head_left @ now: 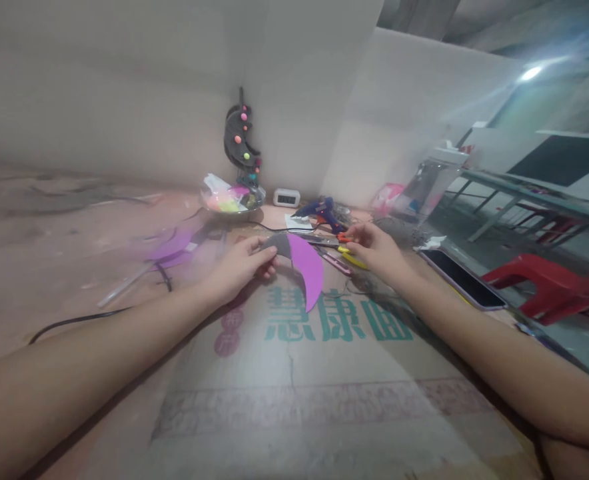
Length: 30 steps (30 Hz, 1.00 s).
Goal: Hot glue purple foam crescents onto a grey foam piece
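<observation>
My left hand [252, 267] is closed on a crescent-shaped piece [308, 270], bright purple along most of its length and dark grey at the end between thumb and fingers. The crescent's purple tip points down over the cardboard [284, 367]. On the right, my right hand [372, 250] has its fingers pinched at the orange and yellow handles of the scissors [353, 258], whose blades lie toward the left. Just below the blades is a pink craft knife [337, 264]. Behind the scissors rests a blue glue gun [324, 212].
A grey moon ornament with coloured balls [239, 137] hangs against the wall. Beneath it stands a bowl of scraps [232, 203], beside a white digital clock [286, 198]. Purple sheets [174, 247] and a black cable [74, 320] lie left. A phone [462, 277] lies right, near a red stool [549, 287].
</observation>
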### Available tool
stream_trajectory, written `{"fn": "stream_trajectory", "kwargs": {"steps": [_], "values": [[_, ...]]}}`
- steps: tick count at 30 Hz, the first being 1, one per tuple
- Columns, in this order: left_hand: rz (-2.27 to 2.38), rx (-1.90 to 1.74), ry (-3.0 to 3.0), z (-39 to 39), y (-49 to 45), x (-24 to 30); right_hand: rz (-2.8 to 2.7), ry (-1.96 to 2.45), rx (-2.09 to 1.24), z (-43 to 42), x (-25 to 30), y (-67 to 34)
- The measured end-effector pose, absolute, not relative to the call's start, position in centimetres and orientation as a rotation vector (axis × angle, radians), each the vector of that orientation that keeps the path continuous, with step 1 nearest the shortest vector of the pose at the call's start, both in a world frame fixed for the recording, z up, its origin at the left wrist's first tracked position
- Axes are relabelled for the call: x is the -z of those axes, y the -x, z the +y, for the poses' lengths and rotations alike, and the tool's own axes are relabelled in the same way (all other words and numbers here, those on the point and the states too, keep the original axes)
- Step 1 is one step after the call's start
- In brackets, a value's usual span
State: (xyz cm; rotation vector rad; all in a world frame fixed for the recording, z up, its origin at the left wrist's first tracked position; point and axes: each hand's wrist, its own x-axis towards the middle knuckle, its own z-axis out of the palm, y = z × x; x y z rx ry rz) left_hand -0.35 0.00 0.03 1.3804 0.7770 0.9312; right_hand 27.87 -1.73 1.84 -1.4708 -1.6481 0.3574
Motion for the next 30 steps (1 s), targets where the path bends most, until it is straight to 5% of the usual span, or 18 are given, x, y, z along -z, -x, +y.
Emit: {"fn": "stream_trajectory", "kwargs": {"steps": [30], "values": [[0.776,-0.904,-1.407,0.0,0.3,0.1,-1.584,1.448,-0.253,-1.3,-1.7,-28.6]]}}
